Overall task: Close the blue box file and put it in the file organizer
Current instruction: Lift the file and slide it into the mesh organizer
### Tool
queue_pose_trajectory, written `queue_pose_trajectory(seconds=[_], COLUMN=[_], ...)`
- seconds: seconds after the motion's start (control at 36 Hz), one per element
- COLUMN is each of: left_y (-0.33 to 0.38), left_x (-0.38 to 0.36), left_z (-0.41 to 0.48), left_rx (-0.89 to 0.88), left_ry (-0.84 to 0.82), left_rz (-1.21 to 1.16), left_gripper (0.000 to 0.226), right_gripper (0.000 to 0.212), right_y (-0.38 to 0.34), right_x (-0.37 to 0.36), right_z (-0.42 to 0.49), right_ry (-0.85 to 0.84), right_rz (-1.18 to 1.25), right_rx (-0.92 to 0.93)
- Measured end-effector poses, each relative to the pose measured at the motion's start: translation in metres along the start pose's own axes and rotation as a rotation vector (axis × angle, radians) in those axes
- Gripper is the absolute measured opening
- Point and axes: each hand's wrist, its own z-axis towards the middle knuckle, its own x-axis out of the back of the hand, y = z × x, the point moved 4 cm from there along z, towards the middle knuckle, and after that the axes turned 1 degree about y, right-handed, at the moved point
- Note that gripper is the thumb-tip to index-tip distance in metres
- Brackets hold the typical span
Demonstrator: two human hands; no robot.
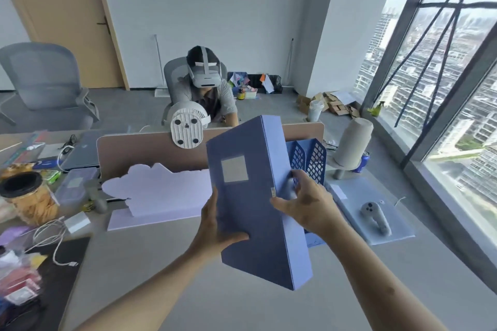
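The blue box file (250, 212) is closed and held upright above the desk, tilted with its top leaning away to the right. It has a grey label on its broad face. My left hand (215, 228) grips its left edge low down. My right hand (306, 204) holds the spine side, thumb on the front, fingers around the right. Behind the file stands the blue mesh file organizer (312, 161), partly hidden by the file and my right hand.
A lilac cloud-shaped stand (158, 193) sits left of the file. A brown desk divider (150, 153) with a white fan (188, 129) runs behind. A grey controller (375, 216) lies on a mat at right. A jar (29, 199), cables and clutter fill the left. A person in a headset sits opposite.
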Motion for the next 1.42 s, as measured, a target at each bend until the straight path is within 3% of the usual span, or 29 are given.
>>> queue_pose_trajectory(seconds=[0.17, 0.25, 0.42, 0.64, 0.92, 1.14, 1.42], left_y=[0.059, 0.083, 0.117, 0.128, 0.11, 0.102, 0.081], left_x=[-0.042, -0.056, -0.081, -0.09, -0.082, -0.067, -0.063], left_z=[0.038, 0.053, 0.078, 0.098, 0.133, 0.162, 0.171], left_rx=[-0.003, 0.09, 0.242, 0.301, 0.317, 0.177, 0.065], left_ry=[-0.091, -0.122, -0.246, -0.335, -0.344, -0.325, -0.286], left_rz=[-0.163, -0.226, -0.315, -0.352, -0.361, -0.383, -0.31], left_gripper=[0.087, 0.079, 0.117, 0.102, 0.132, 0.128, 0.115], right_gripper=[0.053, 0.05, 0.05, 0.049, 0.053, 0.049, 0.062], right_y=[0.024, 0.032, 0.046, 0.059, 0.058, 0.052, 0.083], right_x=[0.037, 0.045, 0.05, 0.038, 0.016, 0.003, -0.044], right_z=[-0.011, -0.018, -0.019, -0.007, 0.028, 0.052, 0.068], right_ry=[0.189, 0.258, 0.367, 0.356, 0.299, 0.292, 0.283], right_rz=[-0.065, -0.092, -0.147, -0.092, -0.008, 0.076, 0.21], right_rx=[-0.037, -0.002, 0.018, 0.017, 0.023, 0.063, -0.004])
